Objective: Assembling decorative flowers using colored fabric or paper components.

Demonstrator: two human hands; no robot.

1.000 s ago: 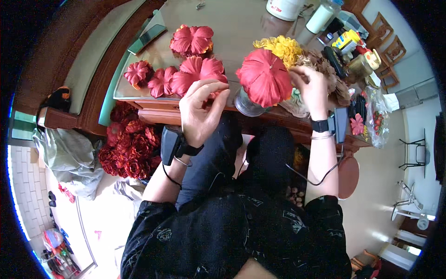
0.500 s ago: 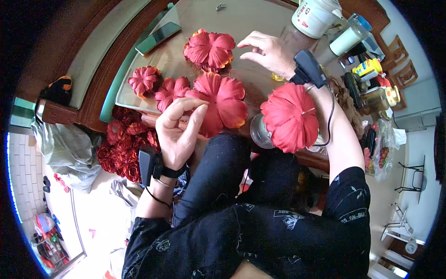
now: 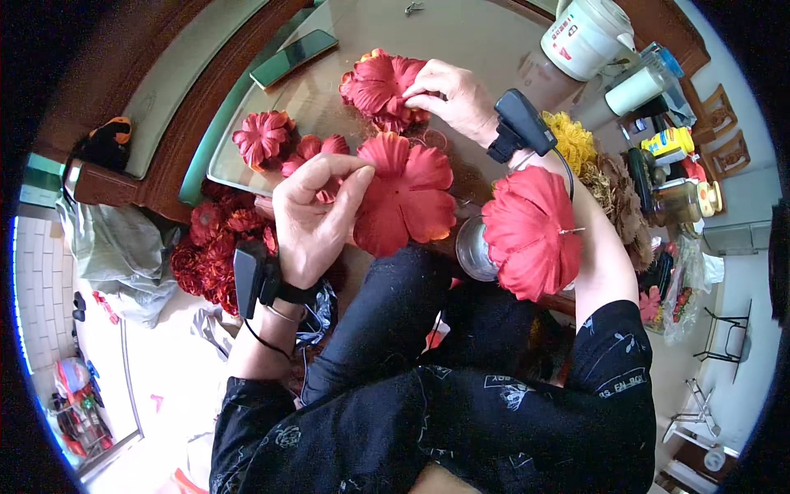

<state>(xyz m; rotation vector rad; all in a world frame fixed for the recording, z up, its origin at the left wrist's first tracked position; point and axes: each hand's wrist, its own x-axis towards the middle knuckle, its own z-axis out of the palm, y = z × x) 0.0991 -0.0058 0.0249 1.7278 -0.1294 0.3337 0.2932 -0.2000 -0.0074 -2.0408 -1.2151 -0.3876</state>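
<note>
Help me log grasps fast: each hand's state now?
Left hand: closed, holding the middle red flower.
Right hand: at the upper red flower; grip unclear.

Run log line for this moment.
left hand: pinching broad red fabric flower | right hand: at layered red fabric flower, grip unclear | dark rectangular phone: untouched

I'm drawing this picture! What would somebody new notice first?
Probably the big red flower by the glass, at the near edge of the table. Next might come the flat red bloom in the left fingers, then the dark red bunch low on the left.
</note>
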